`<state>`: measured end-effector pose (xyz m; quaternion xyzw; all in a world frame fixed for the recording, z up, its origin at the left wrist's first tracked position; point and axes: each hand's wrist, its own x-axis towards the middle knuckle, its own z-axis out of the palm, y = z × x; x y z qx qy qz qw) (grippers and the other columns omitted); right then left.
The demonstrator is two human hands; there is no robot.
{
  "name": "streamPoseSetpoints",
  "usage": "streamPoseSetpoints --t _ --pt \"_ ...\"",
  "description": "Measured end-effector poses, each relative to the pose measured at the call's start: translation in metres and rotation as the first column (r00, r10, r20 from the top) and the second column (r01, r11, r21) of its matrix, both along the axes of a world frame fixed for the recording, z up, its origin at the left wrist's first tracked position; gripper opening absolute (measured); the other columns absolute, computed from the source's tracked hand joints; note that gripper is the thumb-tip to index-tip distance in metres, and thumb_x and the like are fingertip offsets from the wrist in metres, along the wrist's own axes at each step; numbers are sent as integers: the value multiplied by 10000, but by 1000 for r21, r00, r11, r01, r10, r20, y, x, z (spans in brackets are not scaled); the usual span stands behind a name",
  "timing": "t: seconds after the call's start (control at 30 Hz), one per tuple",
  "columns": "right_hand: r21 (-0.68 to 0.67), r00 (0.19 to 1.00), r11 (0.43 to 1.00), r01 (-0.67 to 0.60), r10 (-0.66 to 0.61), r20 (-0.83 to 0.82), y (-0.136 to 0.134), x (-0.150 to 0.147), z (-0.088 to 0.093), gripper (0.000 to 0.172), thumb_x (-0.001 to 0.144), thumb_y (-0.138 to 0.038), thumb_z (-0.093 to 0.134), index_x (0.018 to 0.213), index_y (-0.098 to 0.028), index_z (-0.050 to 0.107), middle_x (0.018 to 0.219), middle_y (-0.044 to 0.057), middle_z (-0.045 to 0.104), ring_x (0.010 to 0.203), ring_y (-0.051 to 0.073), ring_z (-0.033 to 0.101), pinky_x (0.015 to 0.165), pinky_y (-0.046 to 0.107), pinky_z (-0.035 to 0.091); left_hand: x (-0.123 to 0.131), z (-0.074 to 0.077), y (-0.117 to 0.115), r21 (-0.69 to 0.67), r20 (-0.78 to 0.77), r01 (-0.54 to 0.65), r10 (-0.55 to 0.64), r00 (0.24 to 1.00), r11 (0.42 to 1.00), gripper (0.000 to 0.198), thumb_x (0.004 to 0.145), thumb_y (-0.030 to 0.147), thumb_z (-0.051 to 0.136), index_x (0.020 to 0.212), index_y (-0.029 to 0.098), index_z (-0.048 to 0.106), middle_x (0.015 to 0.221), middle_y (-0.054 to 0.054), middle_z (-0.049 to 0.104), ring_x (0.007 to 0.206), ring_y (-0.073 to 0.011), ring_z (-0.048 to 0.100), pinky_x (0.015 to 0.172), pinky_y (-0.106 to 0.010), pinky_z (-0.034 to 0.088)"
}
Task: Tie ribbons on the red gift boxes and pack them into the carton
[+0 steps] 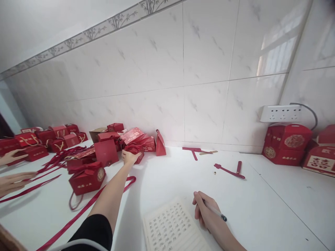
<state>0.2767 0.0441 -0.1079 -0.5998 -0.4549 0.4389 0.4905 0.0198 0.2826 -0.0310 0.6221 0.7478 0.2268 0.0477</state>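
My left hand [128,157] reaches out over the table, its fingers closed around the near side of a small red gift box [139,157] at the edge of a pile. Between the fingers of my right hand [208,214] is a pen [216,211], its dark end pointing right. Just left of that hand lies an open notebook [170,226] with rows of handwriting on its page. A red box with a bow [87,177] sits to the left of my forearm, and a long red ribbon [78,216] runs beneath the forearm.
A co-worker's hands [15,183] are at the left edge near red ribbons [56,158]. Several red boxes [35,152] line the back left. Red strips [230,170] lie beyond my right hand. More red boxes [286,144] stand at right, below a white power strip [281,113].
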Motion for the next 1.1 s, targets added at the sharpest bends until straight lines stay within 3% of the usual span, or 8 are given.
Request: streamPoseSetpoints --t 0.13,0.27,0.37,0.47,0.63,0.77,0.97,1.1 --pt "2 1000 1000 -18 18 1 1 1 -3 474 857 -610 346 659 -195 462 462 -36 495 351 70 377 338 176 220 -3 -3 2 120 183 -157 134 974 980 897 728 378 632 1317 31 51 1318 -321 302 1276 -364 359 999 -473 366" --pt "54 1000 999 -8 7 26 -2 0 0 476 861 -609 353 665 -189 462 472 -37 492 367 67 384 341 167 235 12 -10 -20 387 311 -47 -82 947 921 855 617 325 736 1273 123 225 1290 -184 382 1259 -285 378 1042 -394 348" --pt "113 999 993 -9 6 32 -5 -2 6 466 856 -611 367 688 -188 469 510 -32 508 384 71 394 339 165 259 41 -12 -47 629 421 82 -427 800 773 765 550 259 770 1177 183 340 1211 -116 436 1167 -270 459 999 -423 390" --pt "191 996 980 58 -69 52 -5 -1 10 476 833 -643 380 706 -190 458 584 -11 548 389 83 415 338 191 320 80 -12 -85 694 471 209 -654 592 689 721 543 205 763 1145 208 367 1169 -92 465 1052 -224 533 908 -388 466" --pt "460 954 842 283 -296 -46 -4 7 12 480 740 -663 534 856 -204 453 988 102 599 884 233 592 635 329 536 137 -21 -155 730 492 343 -802 338 592 750 537 166 769 1170 232 373 1235 -90 434 1153 -216 479 933 -365 470" --pt "593 959 756 276 -255 -121 -17 15 21 436 799 -575 554 1022 -214 451 1098 90 564 1041 236 545 880 391 472 158 -41 -190 735 438 447 -860 261 510 785 570 197 767 1220 250 330 1263 -95 396 1200 -228 438 967 -417 446" --pt "553 941 774 309 -334 -57 -24 32 33 413 833 -597 478 829 -184 502 791 45 570 748 204 551 624 309 473 146 -60 -191 636 478 608 -861 172 475 567 680 390 671 1159 224 416 1204 -97 439 1092 -239 498 839 -387 493" --pt "578 910 775 255 -395 128 -20 39 34 435 829 -605 461 662 -209 393 598 -25 416 563 139 411 518 266 353 138 -54 -179 516 683 565 -707 181 643 463 801 547 449 1133 225 447 998 -51 507 798 -165 555 698 -330 492"
